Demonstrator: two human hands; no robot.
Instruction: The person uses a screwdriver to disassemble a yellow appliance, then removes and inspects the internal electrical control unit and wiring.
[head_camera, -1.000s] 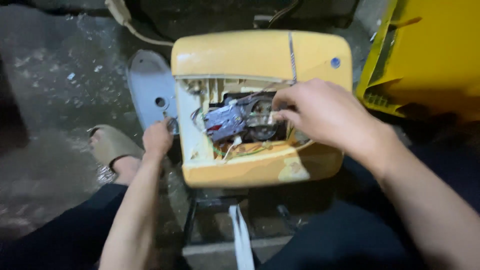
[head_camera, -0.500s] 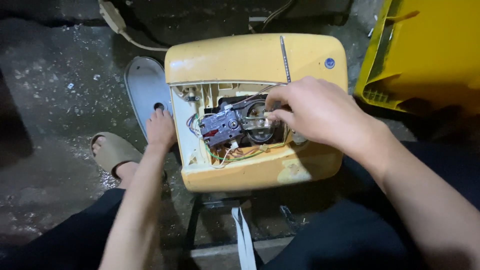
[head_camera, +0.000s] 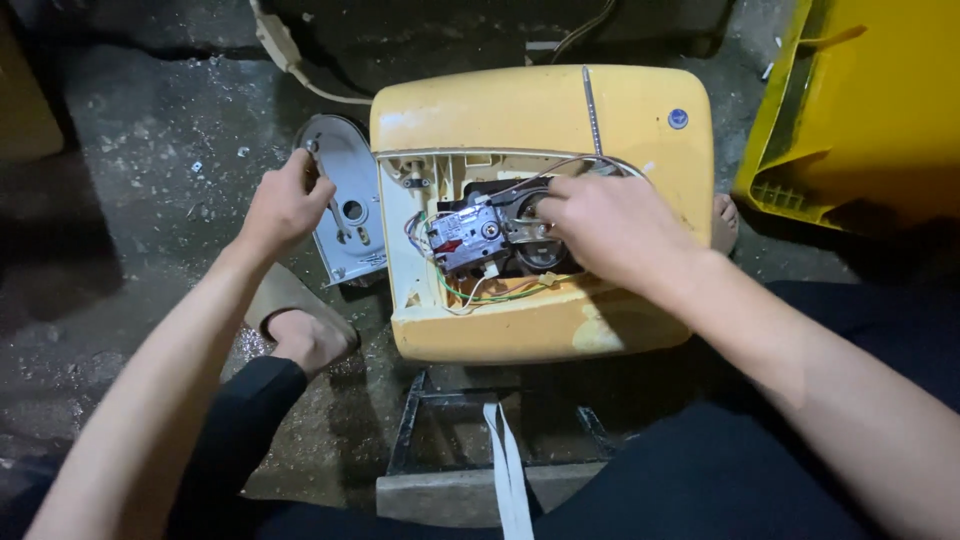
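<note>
Fingers of the right hand (head_camera: 610, 230) curl closed around a grey metal switch unit (head_camera: 470, 235) inside the yellowed appliance housing (head_camera: 540, 110), lying opened-side up so its wiring shows. At nine o'clock of the housing, the left hand (head_camera: 285, 205) pinches a screw or small tool, I cannot tell which, over the detached grey cover plate (head_camera: 350, 215) on the concrete floor (head_camera: 130, 160)

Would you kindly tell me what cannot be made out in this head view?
- Right hand: its fingertips, and whatever they touch inside the yellow housing, are hidden by the hand itself.
- Left hand: curled at the grey cover plate; what its grip holds is too small to tell.
- Yellow bin: cut off by the right edge.
</note>
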